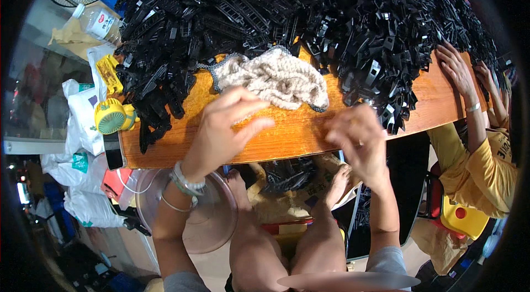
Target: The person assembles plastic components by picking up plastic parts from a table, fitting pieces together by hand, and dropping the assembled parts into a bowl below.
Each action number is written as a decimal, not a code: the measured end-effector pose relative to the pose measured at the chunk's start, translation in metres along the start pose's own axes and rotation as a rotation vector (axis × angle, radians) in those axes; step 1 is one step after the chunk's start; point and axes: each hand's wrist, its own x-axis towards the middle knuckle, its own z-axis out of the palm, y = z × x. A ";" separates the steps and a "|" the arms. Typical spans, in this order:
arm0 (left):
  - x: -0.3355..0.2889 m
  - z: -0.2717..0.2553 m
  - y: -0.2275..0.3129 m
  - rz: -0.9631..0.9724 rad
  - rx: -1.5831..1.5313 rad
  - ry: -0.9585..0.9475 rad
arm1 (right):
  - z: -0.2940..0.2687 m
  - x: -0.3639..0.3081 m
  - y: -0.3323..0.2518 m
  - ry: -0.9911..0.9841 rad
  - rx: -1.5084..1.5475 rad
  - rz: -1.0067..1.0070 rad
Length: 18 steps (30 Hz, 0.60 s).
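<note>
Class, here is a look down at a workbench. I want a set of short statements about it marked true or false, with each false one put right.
1. A pale knitted cloth lies on the wooden table. True.
2. The person's left hand is closed in a tight fist. False: its thumb and fingers are spread apart.
3. Black plastic parts are heaped beyond the cloth. True.
4. The clear bottle is to the right of the heap. False: it is to the left.
5. A round see-through tub sits beside the person's left leg. True.
6. The co-worker's sleeve is blue. False: it is yellow.
</note>
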 end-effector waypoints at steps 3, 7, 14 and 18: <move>0.052 0.012 -0.001 0.082 0.048 0.004 | -0.011 0.030 0.007 0.210 -0.507 -0.017; 0.114 0.041 -0.021 0.347 0.378 0.075 | 0.010 0.063 0.018 0.217 -0.637 -0.095; 0.149 0.067 -0.021 0.402 0.503 0.234 | 0.029 0.077 0.028 0.176 -0.723 -0.035; 0.158 0.072 -0.011 0.188 0.699 0.317 | 0.019 0.054 0.011 0.342 -0.511 -0.092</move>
